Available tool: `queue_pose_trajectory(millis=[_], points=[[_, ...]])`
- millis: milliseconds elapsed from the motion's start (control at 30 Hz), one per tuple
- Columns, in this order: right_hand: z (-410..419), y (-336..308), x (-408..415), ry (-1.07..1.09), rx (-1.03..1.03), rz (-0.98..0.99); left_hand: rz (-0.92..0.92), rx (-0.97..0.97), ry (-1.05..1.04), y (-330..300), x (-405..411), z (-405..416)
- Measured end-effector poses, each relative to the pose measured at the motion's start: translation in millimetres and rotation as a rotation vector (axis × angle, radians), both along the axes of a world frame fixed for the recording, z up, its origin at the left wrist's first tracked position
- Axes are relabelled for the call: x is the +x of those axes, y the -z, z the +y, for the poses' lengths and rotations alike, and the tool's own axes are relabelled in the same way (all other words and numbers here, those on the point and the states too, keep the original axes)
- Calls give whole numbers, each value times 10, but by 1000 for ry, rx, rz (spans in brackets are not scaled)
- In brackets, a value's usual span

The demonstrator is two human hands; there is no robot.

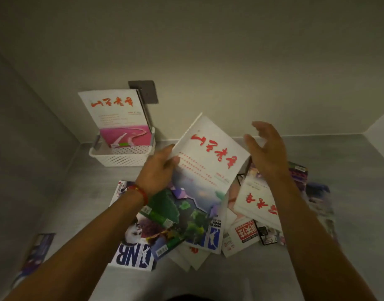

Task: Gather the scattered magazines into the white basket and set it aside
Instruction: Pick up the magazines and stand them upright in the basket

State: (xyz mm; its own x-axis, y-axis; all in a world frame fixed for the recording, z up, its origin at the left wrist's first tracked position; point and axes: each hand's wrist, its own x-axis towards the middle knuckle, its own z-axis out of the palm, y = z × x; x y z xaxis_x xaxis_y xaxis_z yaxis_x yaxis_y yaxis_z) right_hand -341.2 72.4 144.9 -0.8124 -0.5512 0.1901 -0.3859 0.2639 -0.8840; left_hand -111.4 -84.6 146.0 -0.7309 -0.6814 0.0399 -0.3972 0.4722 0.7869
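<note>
You're looking down at a grey tabletop (349, 161) set vs. a pale wall. Your left hand (158, 170) is pinching a white magazine w/ red script (208, 157) by its left edge, thumb on the cover, fingers behind, and is holding it tilted in the air above the pile. Your right hand (267, 148) is hovering just beside the mag's right edge, fingers spread apart, gripping nothing; whether it's touching the paper is hard to tell.

The white basket (123, 157) is sitting at the back left, near the wall corner. One similar white mag w/ a pink photo (119, 120) is already standing upright in it, leaning back vs. the wall. The rest of the scattered magazines (186, 224) are lying overlapped on the table below your hands, plus one apart at the left edge (38, 250).

To do this step well, I'd judge: bring the right hand in to steady the free edge, since the thin mag looks floppy. Turn it upright, aim for the open gap in front of the standing mag, and slide it down w/o knocking that one over or shoving the light basket.
</note>
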Motion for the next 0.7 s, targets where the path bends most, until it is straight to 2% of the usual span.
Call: queue_pose_trajectory(millis=[67, 133, 200, 300, 433, 600, 700], points=[[-144, 189, 162, 15, 45, -384, 115, 219, -111, 21, 276, -137], [-317, 376, 421, -221, 58, -726, 230, 391, -164, 15, 525, -277], [-500, 486, 733, -436, 10, -795, 299, 481, -194, 6, 755, -428], [-870, 438, 1058, -426, 51, -493, 306, 537, -229, 27, 1068, -712], [-1409, 132, 1277, -407, 175, -174, 335, 457, -294, 66, 1392, -1183], [-2112, -292, 1421, -397, 212, 142, 228, 146, -427, 3, 1605, -1908], [-2544, -478, 1397, -353, 245, 201, 190, -2, -485, -97, 1654, -2336]])
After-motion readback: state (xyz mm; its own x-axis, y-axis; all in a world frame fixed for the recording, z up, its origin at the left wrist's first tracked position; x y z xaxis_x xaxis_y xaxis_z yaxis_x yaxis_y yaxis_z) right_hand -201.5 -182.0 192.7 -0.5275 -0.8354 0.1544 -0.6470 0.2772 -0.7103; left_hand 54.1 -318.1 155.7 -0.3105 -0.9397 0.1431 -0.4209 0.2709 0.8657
